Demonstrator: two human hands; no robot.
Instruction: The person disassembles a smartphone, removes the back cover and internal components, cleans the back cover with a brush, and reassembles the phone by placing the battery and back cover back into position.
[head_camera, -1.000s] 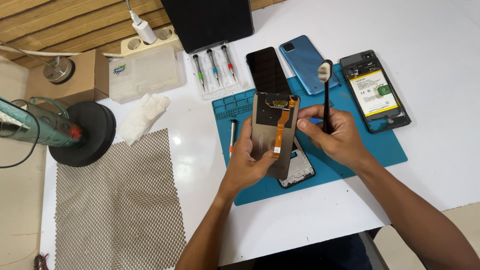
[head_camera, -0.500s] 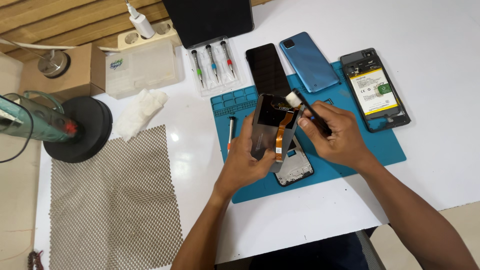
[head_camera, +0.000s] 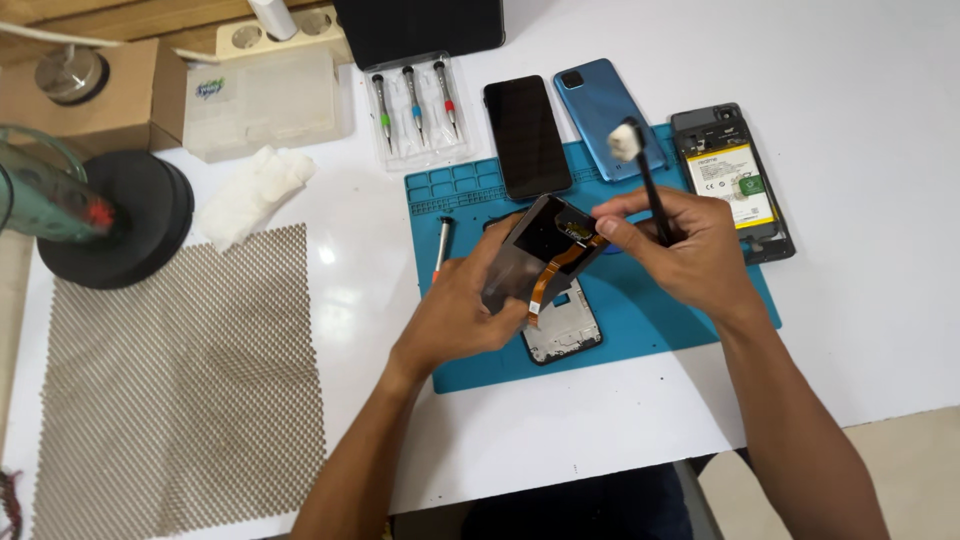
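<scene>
Several phone parts already lie separated on the blue work mat (head_camera: 700, 330): a blue back cover (head_camera: 600, 105), a dark screen panel (head_camera: 527, 135), an opened phone body with its battery showing (head_camera: 735, 180) and a small frame piece (head_camera: 565, 335), so the teardown looks well advanced, while the display assembly (head_camera: 545, 250) with its orange flex cable (head_camera: 555, 270) is in hand, seemingly at the cleaning stage. The left hand (head_camera: 465, 310) has its fingers closed round the assembly's lower edge, tilting it above the mat; the right hand (head_camera: 690, 250) pinches a black-handled brush (head_camera: 645, 180), bristles up, just beside the assembly's top corner.
</scene>
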